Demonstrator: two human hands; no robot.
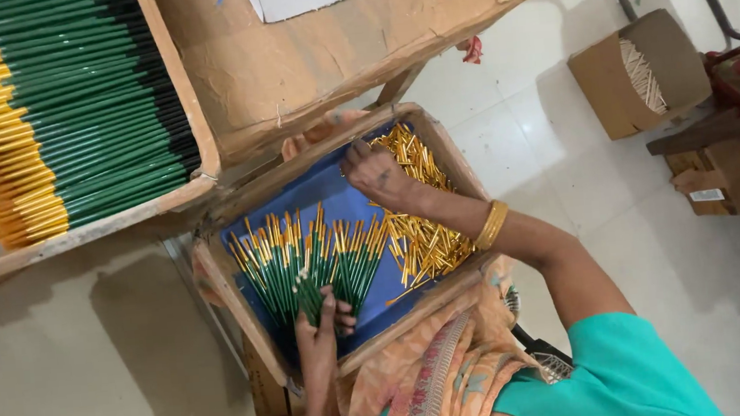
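My left hand [320, 327] grips the lower ends of a fanned bundle of green pencils [307, 258] with gold caps. The bundle lies over the blue lining of a wooden tray [243, 286] on my lap. My right hand [378, 177], with a gold bangle at the wrist, reaches to the far end of a heap of loose gold caps [425, 230] in the right part of the same tray. Its fingers curl down into the heap. Whether they hold a cap is hidden.
A large wooden tray [186, 90] of stacked green pencils with gold ends [66, 101] stands at the upper left. A brown wooden table [329, 51] is behind my tray. On the tiled floor at right sit an open cardboard box of pale sticks [639, 73] and more boxes [724, 172].
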